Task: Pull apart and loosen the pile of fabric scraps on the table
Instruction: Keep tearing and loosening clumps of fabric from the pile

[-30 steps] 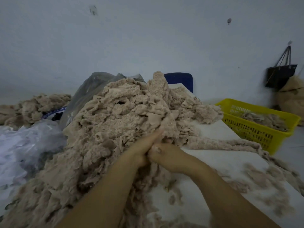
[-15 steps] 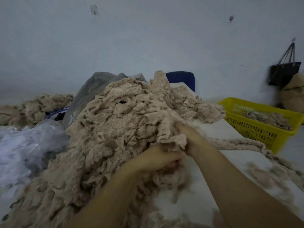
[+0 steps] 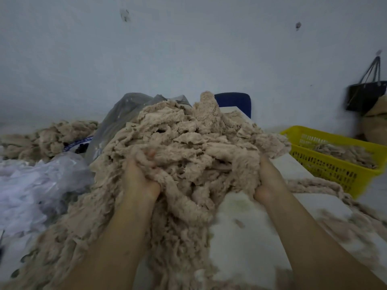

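- The pile of fabric scraps (image 3: 188,143) lies on the white table (image 3: 247,243) directly in front of me. It is a high beige heap, and most of it looks dense and tangled.
- My left hand (image 3: 140,176) grips a clump at the near left side of the heap. The fingers are curled into the scraps and are mostly hidden in them.
- My right hand (image 3: 270,181) grips the near right side of the same clump. Its fingers are curled behind the fabric, so I cannot see the tips.
- Between my two hands the clump is stretched, with strands running from one hand to the other. I judge that I am in the middle of one pull.
- What seems done is small: some thin loose tufts (image 3: 345,227) lie on the table at my right, and a long twisted strand (image 3: 314,183) runs along the table near the basket.
- What is left is large: the upper and far parts of the heap look compact, so I judge the task to be at an early stage.
- Further out, a yellow basket (image 3: 335,170) at the right holds a few scraps. Plastic bags (image 3: 41,181) lie at the left, with another heap (image 3: 48,137) behind them.
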A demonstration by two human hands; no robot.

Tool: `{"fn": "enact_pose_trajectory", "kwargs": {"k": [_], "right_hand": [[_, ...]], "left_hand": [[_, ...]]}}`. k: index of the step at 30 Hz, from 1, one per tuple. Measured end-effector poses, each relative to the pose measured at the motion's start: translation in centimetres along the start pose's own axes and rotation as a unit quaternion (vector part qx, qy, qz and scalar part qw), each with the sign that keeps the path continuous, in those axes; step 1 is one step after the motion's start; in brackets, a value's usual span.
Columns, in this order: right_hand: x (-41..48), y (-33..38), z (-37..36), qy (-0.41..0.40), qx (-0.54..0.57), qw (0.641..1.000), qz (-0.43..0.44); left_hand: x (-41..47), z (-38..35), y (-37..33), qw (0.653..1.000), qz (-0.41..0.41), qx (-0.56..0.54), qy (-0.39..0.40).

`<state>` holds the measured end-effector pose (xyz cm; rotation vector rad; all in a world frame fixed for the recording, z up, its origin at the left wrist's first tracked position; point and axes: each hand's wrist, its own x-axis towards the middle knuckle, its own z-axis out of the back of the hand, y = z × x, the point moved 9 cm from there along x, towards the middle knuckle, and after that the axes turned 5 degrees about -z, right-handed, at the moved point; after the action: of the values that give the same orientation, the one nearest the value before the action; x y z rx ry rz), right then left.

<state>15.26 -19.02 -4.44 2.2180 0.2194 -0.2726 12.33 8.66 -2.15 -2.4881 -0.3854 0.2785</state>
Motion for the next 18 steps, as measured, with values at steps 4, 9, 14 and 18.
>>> {"fn": "enact_pose_trajectory", "kwargs": {"k": [4,9,14,18], "right_hand": [[-2.6,-0.4,-4.8,0.024,-0.33,0.939,0.093],[-5.7,-4.8,-9.3,0.216,-0.581,0.776,0.117],[-5.2,-6.6,-5.0,0.241,-0.618,0.748,0.033],[-3.2,-5.2,-4.4,0.197,-0.308,0.928,-0.069]], "left_hand": [[-3.8,-2.9,7.6,0.912,0.186,0.323,0.172],[-4.2,-5.3,9.4,0.912,0.251,0.278,0.168],[-1.2,-5.4,6.0,0.972,0.214,0.025,0.092],[-5.2,-5.3,7.9,0.915,0.225,0.276,0.19]]}}
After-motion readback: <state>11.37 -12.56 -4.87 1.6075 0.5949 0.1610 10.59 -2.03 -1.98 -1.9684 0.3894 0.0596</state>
